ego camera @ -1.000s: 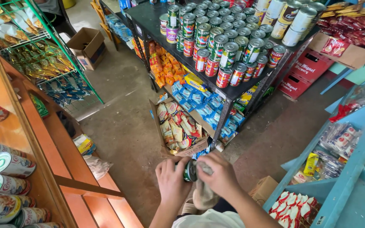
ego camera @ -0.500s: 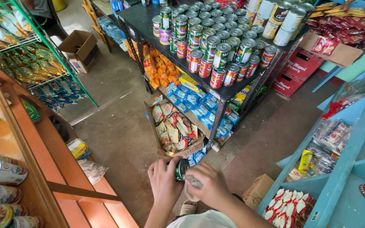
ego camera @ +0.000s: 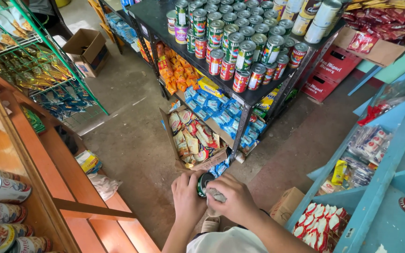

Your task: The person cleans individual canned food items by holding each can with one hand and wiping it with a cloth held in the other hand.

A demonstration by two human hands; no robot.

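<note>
Low in the middle of the view my left hand grips a small dark green can from the left side. My right hand presses a grey cloth against the can from the right. Most of the can is hidden between my fingers. Both hands are close to my chest, above the concrete floor.
A black metal rack ahead carries several rows of cans, with snack packets on its lower shelves. An open cardboard box of packets leans on the floor before it. An orange wooden shelf with cans stands left, blue shelves right.
The view has shifted slightly, so the rack appears higher and closer. My hands stay together on the can, the right hand with the cloth turning a little over it.
</note>
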